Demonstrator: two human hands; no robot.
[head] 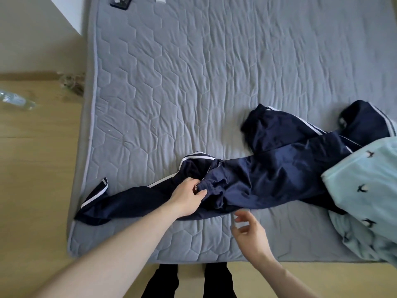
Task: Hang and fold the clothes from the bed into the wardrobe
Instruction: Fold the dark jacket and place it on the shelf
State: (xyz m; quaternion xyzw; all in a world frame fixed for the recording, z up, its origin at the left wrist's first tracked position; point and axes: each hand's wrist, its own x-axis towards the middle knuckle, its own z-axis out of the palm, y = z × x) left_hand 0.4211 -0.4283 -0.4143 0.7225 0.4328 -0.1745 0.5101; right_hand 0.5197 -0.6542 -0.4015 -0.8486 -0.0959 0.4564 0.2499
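The navy track garment (268,168) with white stripes lies crumpled on the bed (193,82), unfolded. The left hand (187,196) pinches a gathered elastic edge of it; the right hand (249,229) hovers just beside, its fingers loosely spread and holding nothing. A pale blue printed cloth (365,201) also waits. The task looks barely begun; no wardrobe shows.

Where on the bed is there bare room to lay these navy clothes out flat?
The wide grey stretch of mattress above the navy clothes is bare, up to the dark phone-like thing at the top edge. The near strip around the right hand is narrow. It is crowded right, under the pale blue bedding.
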